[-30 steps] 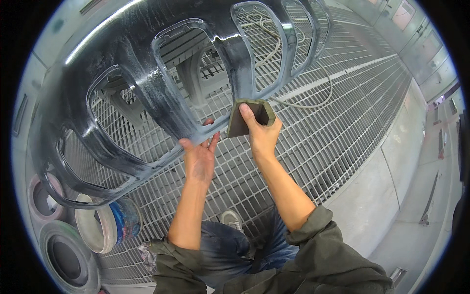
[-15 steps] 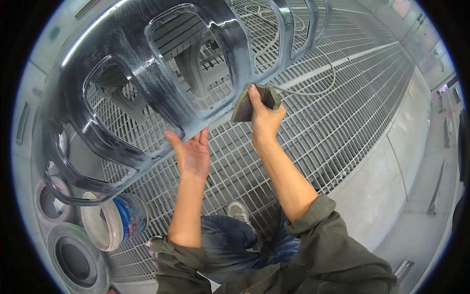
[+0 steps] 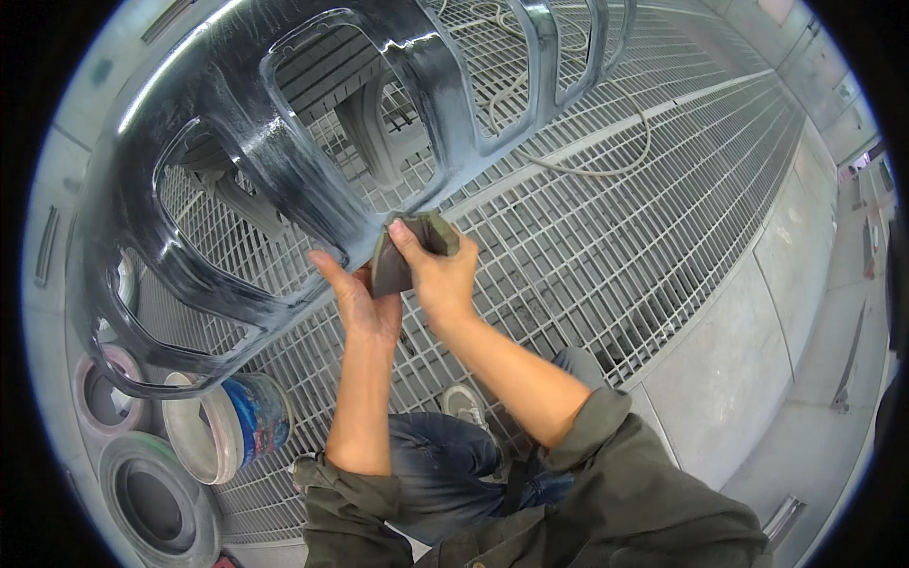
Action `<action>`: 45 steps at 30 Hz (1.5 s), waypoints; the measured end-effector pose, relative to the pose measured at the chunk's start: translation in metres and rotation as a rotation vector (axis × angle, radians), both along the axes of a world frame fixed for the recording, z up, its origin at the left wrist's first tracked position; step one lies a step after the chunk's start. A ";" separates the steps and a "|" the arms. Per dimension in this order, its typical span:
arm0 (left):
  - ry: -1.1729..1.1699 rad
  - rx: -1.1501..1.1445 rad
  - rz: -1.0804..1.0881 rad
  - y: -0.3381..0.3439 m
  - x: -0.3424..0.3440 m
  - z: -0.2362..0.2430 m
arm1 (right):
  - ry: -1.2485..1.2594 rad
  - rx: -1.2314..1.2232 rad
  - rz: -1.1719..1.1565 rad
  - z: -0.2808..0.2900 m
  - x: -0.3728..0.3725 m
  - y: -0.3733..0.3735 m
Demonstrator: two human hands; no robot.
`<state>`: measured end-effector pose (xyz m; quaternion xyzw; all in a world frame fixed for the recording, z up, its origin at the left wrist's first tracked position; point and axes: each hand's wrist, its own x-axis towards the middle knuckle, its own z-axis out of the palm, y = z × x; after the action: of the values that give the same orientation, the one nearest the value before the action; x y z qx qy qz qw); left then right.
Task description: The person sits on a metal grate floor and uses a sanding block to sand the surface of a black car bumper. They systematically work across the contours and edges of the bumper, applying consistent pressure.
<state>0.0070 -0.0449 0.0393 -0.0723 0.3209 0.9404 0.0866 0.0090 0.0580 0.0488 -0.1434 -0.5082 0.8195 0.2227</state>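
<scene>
Pad, folded and olive, is gripped in the right hand at the 4 o'clock edge of the black panel, 1 o'clock from the left hand, whose hidden fingers leave its hold unclear. Rubbing that edge seems the step; the next stroke likely calls for even pressure.

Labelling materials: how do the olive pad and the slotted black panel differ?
Finish: the pad is dull olive-brown; the panel is glossy black with hazy grey patches.
Size: the pad fits in the right hand; the panel is far larger, running out of view.
Shape: the pad is curled; the panel has big openings between ribs.
</scene>
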 end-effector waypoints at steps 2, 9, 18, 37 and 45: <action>-0.007 -0.027 0.073 -0.002 0.002 0.001 | 0.006 0.043 0.052 0.000 -0.005 0.020; -0.040 -0.047 0.034 0.002 0.002 0.006 | -0.015 0.017 -0.011 0.004 0.008 -0.025; -0.174 -0.188 0.070 0.014 0.006 0.020 | -0.029 0.168 0.049 0.005 0.013 -0.016; -0.043 0.097 0.081 0.002 -0.011 -0.032 | 0.571 0.799 -0.365 0.100 -0.044 -0.007; -0.093 0.007 0.144 0.008 -0.008 -0.008 | 0.477 0.915 -0.308 0.007 -0.012 0.009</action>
<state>-0.0012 -0.0365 0.0310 -0.1384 0.3073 0.9409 0.0338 -0.0033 0.0668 0.0562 0.0856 -0.7218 0.4819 0.4893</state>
